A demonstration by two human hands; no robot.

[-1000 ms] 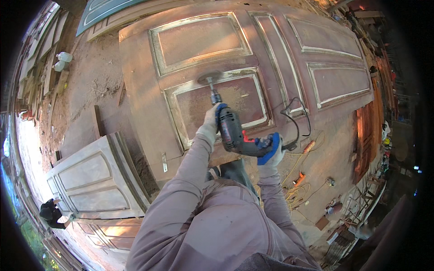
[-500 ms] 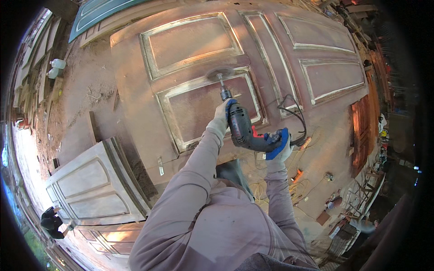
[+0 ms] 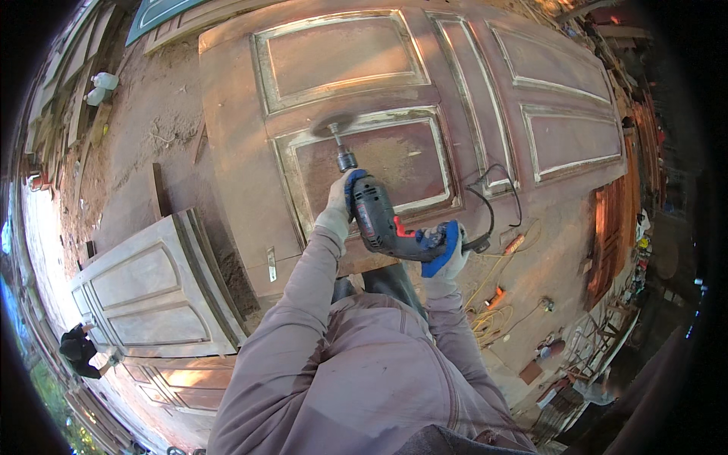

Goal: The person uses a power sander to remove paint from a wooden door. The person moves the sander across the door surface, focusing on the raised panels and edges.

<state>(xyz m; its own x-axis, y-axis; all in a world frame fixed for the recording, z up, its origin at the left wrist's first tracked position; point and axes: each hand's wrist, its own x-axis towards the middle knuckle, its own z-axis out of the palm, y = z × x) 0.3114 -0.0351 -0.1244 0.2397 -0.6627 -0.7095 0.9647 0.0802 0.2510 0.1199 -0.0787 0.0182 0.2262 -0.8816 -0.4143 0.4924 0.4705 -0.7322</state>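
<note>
Both my hands, in white gloves with blue coating, hold a dark grey power drill with a red trigger point(image 3: 379, 220). My left hand point(image 3: 343, 203) is wrapped round its front, just behind the chuck. My right hand point(image 3: 449, 254) grips the rear handle. From the chuck a shaft runs to a round, blurred disc point(image 3: 334, 121), which is over the upper left border of a panel. That panel belongs to a large brown wooden door point(image 3: 235, 152) lying flat before me, its mouldings pale and worn. Whether the disc touches the wood I cannot tell.
A black cord point(image 3: 493, 216) trails from the drill's handle over the door. Yellow cable point(image 3: 485, 326) and orange-ended plugs lie on the ground at right. At left a person point(image 3: 80, 350) leans by a grey panelled door point(image 3: 155, 292). Reddish panels point(image 3: 607, 235) stand at far right.
The drill and both my hands have moved left, carrying the disc along the panel's upper border to its left corner. My view has shifted slightly. Both grips stay the same.
</note>
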